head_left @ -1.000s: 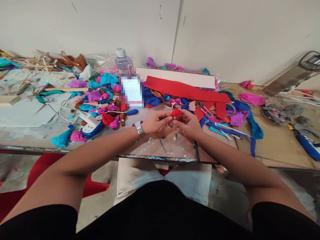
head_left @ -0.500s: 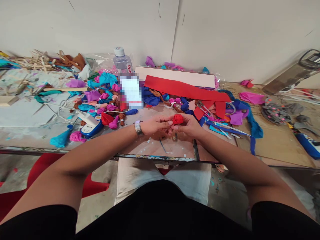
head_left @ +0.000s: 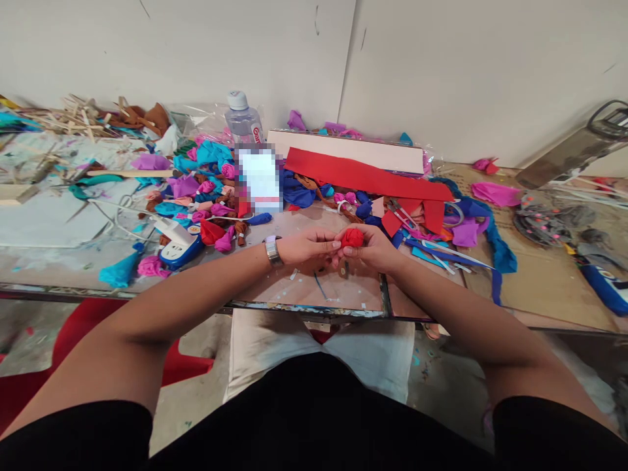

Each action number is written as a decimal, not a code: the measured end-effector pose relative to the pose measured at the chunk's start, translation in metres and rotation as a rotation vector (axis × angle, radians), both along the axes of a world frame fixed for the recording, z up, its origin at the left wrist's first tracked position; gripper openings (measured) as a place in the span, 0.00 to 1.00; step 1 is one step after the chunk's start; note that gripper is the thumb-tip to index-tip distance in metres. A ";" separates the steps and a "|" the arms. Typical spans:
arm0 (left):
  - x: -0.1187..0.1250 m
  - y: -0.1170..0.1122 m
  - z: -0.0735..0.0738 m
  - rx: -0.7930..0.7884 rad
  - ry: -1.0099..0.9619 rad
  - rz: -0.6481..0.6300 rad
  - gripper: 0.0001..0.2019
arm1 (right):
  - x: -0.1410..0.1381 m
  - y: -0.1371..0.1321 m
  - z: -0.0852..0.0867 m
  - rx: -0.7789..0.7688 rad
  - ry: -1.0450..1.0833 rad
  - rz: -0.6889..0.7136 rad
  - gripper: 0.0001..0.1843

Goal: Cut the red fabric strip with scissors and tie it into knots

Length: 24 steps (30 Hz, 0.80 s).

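Both my hands meet just above the table's near edge, pinching a small red crumpled bud of paper or cloth (head_left: 352, 237). My left hand (head_left: 307, 248), with a silver watch (head_left: 272, 251) on its wrist, grips the bud from the left with its fingertips. My right hand (head_left: 375, 250) wraps round it from the right and below. A short dark stem shows under the bud between my fingers.
Behind my hands lie a long red strip (head_left: 366, 175), a white board (head_left: 343, 147), a water bottle (head_left: 243, 121), scissors (head_left: 400, 212), several pink, purple and blue buds (head_left: 206, 196), a white and blue power strip (head_left: 179, 245), and blue ribbons (head_left: 490, 242). Wooden sticks (head_left: 73, 114) pile at far left.
The red bud has been rolled tighter and rounder. Both hands have drawn slightly down and toward me, closing more firmly round it.
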<state>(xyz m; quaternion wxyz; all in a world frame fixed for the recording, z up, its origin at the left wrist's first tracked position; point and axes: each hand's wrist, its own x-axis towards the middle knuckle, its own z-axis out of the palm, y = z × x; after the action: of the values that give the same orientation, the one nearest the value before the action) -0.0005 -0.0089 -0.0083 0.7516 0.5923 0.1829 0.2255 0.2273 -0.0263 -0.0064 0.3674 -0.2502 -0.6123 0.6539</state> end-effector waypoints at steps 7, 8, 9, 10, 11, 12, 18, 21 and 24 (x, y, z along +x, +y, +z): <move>0.001 -0.002 0.007 0.255 0.043 0.029 0.26 | -0.002 0.002 0.002 -0.041 0.048 -0.036 0.22; 0.001 -0.002 0.007 0.316 0.055 0.055 0.27 | -0.002 0.002 0.002 -0.046 0.051 -0.031 0.22; 0.002 -0.002 0.006 0.372 0.067 0.078 0.27 | -0.002 0.002 0.002 -0.048 0.052 -0.027 0.22; 0.002 -0.002 0.006 0.424 0.077 0.096 0.27 | -0.002 0.002 0.002 -0.048 0.053 -0.027 0.21; 0.002 -0.001 0.005 0.471 0.087 0.112 0.28 | -0.002 0.002 0.002 -0.045 0.054 -0.030 0.21; 0.002 -0.001 0.004 0.516 0.096 0.126 0.28 | -0.002 0.002 0.003 -0.040 0.058 -0.034 0.21; 0.000 0.000 0.001 0.729 0.182 0.197 0.29 | -0.004 0.001 0.006 -0.024 0.040 -0.071 0.23; -0.001 0.001 0.000 0.730 0.187 0.196 0.27 | -0.004 0.001 0.006 -0.060 0.058 -0.099 0.24; 0.000 0.001 0.000 0.642 0.143 0.181 0.26 | -0.005 0.001 0.005 -0.100 0.062 -0.146 0.26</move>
<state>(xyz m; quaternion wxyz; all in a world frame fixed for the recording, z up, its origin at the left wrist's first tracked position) -0.0008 -0.0083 -0.0081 0.4888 0.7944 0.2068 0.2953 0.2223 -0.0253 -0.0016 0.4201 -0.2918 -0.5472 0.6625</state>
